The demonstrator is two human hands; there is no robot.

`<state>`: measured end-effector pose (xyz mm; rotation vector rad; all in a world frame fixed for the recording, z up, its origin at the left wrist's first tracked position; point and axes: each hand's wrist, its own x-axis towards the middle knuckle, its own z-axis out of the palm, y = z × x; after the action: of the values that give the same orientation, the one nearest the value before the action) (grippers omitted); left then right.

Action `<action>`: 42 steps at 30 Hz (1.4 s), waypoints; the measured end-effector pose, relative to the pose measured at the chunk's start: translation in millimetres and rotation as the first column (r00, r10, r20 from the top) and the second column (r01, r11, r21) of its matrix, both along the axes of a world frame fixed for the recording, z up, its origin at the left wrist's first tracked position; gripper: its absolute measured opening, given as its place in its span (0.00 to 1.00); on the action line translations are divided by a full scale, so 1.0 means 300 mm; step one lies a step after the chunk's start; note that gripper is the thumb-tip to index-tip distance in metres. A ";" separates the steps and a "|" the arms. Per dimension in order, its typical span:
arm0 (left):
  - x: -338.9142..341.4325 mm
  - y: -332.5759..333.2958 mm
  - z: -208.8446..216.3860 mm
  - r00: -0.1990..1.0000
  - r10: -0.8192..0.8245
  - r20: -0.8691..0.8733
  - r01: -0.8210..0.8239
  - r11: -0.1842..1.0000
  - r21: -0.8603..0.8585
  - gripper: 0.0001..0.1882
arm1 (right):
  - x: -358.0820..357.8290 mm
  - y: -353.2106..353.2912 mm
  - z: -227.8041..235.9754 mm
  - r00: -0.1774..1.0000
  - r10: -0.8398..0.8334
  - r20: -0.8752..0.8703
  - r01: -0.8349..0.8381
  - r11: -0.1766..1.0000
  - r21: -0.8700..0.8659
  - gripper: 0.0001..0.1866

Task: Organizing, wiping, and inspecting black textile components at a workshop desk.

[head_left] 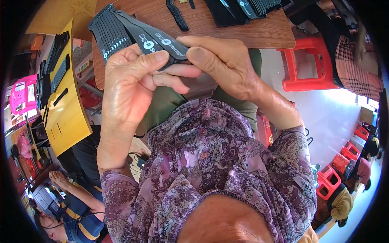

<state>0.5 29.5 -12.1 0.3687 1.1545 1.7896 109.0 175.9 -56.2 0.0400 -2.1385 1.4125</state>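
Strap bundle point(108, 34) in both hands, approx. midway thru, I'd guess.
Done: most straps lie stacked in line; left: the front strap point(139, 26) slants off the rest, its end not yet flush, & more straps point(259, 9) sit at the table's point(267, 36) far side (finished or waiting, can't tell). Looks: dark grey-black, flat, w/ white print & rounded tips. Bundle's held over the near table edge; L. hand point(131, 75) clamps it, thumb on top, R. hand point(227, 65) pinches the front strap's tip, fingers closed.
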 end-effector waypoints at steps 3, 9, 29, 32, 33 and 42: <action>-0.019 -0.010 -0.008 0.996 -0.016 0.084 0.020 0.999 -0.044 0.05 | 0.025 -0.017 0.015 0.992 -0.101 0.082 0.104 0.994 -0.042 0.08; 0.033 -0.007 0.003 0.998 0.043 0.038 -0.041 0.998 -0.056 0.06 | 0.004 -0.001 -0.023 0.893 -0.032 -0.450 0.305 0.778 0.549 0.18; 0.051 -0.028 0.005 0.991 -0.030 -0.131 0.017 0.995 -0.101 0.07 | 0.011 0.009 -0.006 0.961 0.013 -0.276 0.045 0.978 0.203 0.03; 0.040 -0.023 0.014 0.994 -0.040 -0.104 0.030 0.995 -0.090 0.04 | 0.004 -0.008 0.010 0.984 -0.043 -0.172 0.033 0.998 -0.056 0.02; 0.038 -0.023 0.018 0.993 -0.045 -0.107 0.035 0.995 -0.092 0.04 | 0.003 -0.014 0.016 0.996 -0.030 -0.080 0.008 0.965 -0.263 0.03; 0.010 -0.030 0.016 0.997 0.022 -0.068 -0.028 0.995 -0.096 0.13 | -0.040 -0.006 0.044 0.979 0.010 -0.205 0.018 0.991 0.134 0.02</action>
<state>3.4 20.6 -7.2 0.3602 1.2929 1.7469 97.0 174.1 -43.0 0.2234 -2.0571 1.2027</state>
